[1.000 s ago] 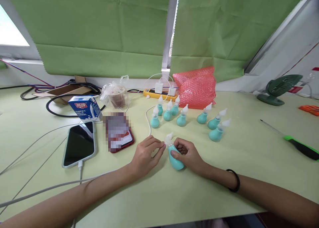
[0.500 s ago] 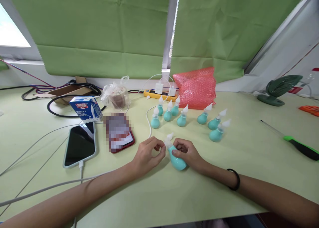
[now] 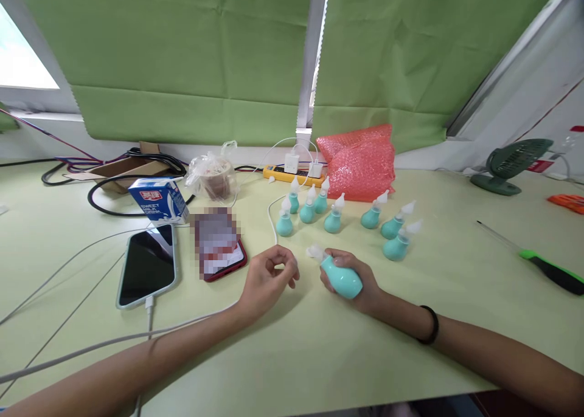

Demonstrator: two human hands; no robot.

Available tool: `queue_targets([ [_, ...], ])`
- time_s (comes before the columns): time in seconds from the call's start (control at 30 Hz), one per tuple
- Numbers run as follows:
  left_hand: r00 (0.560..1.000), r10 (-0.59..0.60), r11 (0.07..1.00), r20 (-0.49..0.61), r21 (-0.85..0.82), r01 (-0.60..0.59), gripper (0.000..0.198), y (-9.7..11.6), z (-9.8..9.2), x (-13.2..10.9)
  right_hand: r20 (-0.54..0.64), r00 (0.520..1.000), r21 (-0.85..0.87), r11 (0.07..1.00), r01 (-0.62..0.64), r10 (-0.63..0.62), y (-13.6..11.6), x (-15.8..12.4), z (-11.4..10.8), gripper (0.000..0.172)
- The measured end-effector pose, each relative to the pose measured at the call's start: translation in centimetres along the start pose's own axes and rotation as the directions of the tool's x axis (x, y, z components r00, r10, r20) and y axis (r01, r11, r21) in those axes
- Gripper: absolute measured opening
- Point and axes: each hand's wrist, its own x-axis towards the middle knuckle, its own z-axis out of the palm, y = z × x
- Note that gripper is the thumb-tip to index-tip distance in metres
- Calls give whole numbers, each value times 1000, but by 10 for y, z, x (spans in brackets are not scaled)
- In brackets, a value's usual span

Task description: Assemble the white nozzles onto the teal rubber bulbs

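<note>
One teal bulb (image 3: pixel 345 279), clear-tipped, tilts gripped in right hand (image 3: pixel 370 290); left hand (image 3: pixel 267 280) loosely curled, empty.

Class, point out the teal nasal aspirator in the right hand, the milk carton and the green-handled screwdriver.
teal nasal aspirator (image 3: pixel 343 280), head view, rounded bulb.
milk carton (image 3: pixel 157 203), head view, blue front face.
green-handled screwdriver (image 3: pixel 550 272), head view, handle.

Only one text can be read. On the front of the blue milk carton (image 3: pixel 159 199), which stands at the far left of the table (image 3: pixel 319 356), the white words "SWEET MILK DRINK" are printed in three lines. Above them a red logo with white characters is set, too small to be read. The screen of the red-cased phone (image 3: pixel 219 245), nearer and to the right, is pixelated, so nothing on it can be read.
</note>
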Motion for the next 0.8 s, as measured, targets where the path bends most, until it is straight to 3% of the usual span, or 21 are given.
queue_targets([
  [0.07, 998, 57, 981, -3, 185, -55, 17, -6, -3, 3, 6, 1000, 56, 998, -31, 31, -3, 1, 0, 13],
  [0.13, 986, 153, 875, 58, 456, -163, 17, -14, -5, 7, 13, 999, 46, 998, -30, 29, -3, 1, 0, 13],
  [0.2, 971, 205, 769, 123, 594, -237, 15, -21, -6, 10, 23, 1000, 3, 1000, -9, 9, -1, 1, 0, 14],
  [0.37, 958, 230, 660, 172, 696, -283, 19, -28, -8, 14, 19, 998, -73, 995, 61, -60, 3, 0, 0, 17],
  [0.47, 951, 267, 658, 160, 691, -300, 19, -23, -9, 11, 29, 987, -234, 958, 163, -160, 3, -1, 0, 17],
  [0.57, 954, 284, 785, 97, 547, -290, 17, -13, -8, 2, 148, 941, -518, 786, 337, -305, 2, -6, 3, 16],
  [0.67, 977, 158, 913, 143, 356, -200, 20, -3, -3, -8, 334, 855, -692, 513, 508, -396, 3, -14, 9, 11],
  [0.73, 971, 84, 928, 225, 336, -158, 27, 0, 0, -13, 436, 800, -726, 365, 583, -413, 5, -20, 14, 8],
  [0.8, 954, 54, 921, 295, 354, -161, 36, 1, 3, -16, 506, 766, -732, 273, 624, -396, 7, -23, 17, 8],
])
